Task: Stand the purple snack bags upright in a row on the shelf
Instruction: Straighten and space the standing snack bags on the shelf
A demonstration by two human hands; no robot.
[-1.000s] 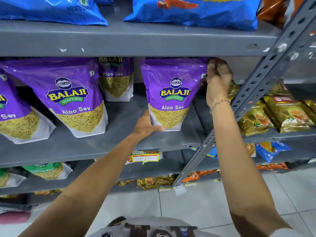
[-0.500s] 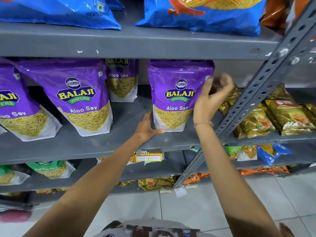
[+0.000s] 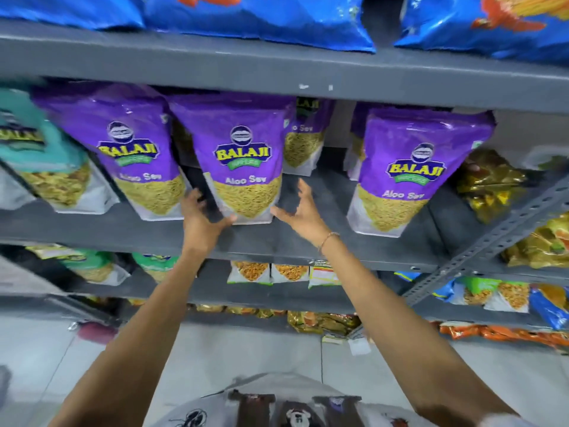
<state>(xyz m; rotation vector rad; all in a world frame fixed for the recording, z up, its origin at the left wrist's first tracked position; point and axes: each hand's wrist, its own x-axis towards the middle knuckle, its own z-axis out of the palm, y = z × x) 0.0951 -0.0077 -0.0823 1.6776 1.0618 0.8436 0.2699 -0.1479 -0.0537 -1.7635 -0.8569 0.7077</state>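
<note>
Purple snack bags stand on the grey shelf (image 3: 308,241); the middle purple bag (image 3: 243,158) sits between your two hands, leaning a bit to the left. Your left hand (image 3: 203,220) cups its lower left corner, fingers curled behind the edge, thumb touching the bottom front. Your right hand (image 3: 303,211) is spread wide, fingers apart, just beside the bag's lower right corner; contact with it is unclear. Left purple bag (image 3: 123,149) stands right next to the middle one, overlapping it at the top. Right purple bag (image 3: 415,171) stands apart, a gap of bare shelf between. One more purple bag (image 3: 303,137) sits further back behind that gap. Teal bag (image 3: 40,149) at far left, blurry. Blue bags (image 3: 261,16) on the shelf above. Gold packs (image 3: 489,186) at right.
</note>
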